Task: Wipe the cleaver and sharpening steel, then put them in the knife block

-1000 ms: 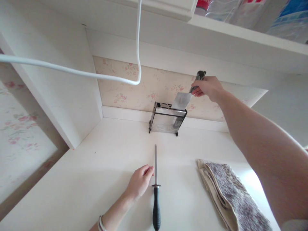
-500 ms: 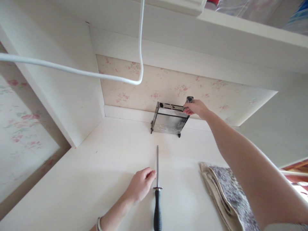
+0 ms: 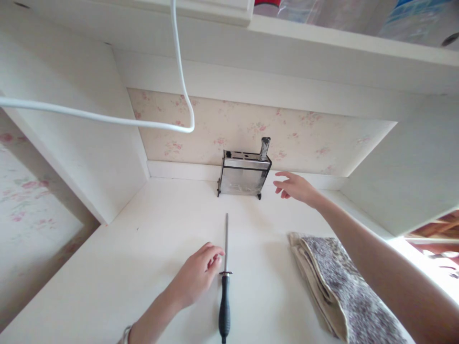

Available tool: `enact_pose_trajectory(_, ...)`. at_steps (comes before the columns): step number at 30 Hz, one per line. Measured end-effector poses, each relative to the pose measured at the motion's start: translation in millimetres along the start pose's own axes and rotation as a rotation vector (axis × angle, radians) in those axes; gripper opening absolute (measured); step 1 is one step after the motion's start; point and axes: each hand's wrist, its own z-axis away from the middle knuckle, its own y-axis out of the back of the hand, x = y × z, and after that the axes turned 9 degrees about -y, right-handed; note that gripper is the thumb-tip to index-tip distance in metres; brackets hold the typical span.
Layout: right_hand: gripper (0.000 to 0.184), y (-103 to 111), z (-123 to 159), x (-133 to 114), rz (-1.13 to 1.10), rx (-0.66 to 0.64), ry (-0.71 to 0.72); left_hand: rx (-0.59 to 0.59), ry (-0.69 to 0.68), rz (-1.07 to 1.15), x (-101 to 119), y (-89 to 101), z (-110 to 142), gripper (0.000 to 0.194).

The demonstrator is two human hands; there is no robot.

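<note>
Knife (image 3: 265, 147) in block (image 3: 244, 180), blue-marked packet (image 3: 412, 18), seemingly unreadable

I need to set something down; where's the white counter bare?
The counter is bare between the black-handled steel rod and folded grey towel, and left of the left hand. Crowded: that hand beside the rod, and the right hand beside the slotted silver holder.

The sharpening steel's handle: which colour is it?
The handle is black, clearest in the head view.

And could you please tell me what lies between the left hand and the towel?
In the head view, the sharpening steel lies on the counter between the left hand and the towel, close beside the hand; whether they touch is unclear.
</note>
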Motion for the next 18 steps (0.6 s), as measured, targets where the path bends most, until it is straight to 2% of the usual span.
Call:
enact_pose_trajectory(5, 0.038, -23, 43, 73, -0.074, -0.163, -0.033, -0.327, -0.450, -0.413, 16, 8.3, 18, 0.052)
enact_pose_trajectory(8, 0.037, -43, 62, 110, -0.193, -0.211, -0.086, -0.461, -0.640, -0.534, 25, 9.7, 20, 0.040)
enact_pose_trajectory(12, 0.035, -61, 73, 137, -0.304, -0.107, -0.130, -0.453, -0.776, -0.659, 30, 1.4, 13, 0.015)
enact_pose_trajectory(15, 0.034, -63, 75, 144, -0.319, -0.061, -0.110, -0.448, -0.826, -0.701, 34, -2.7, 3, 0.020)
enact_pose_trajectory(18, 0.032, -61, 75, 148, -0.282, -0.061, -0.090, -0.436, -0.799, -0.584, 46, 7.0, -12, 0.026)
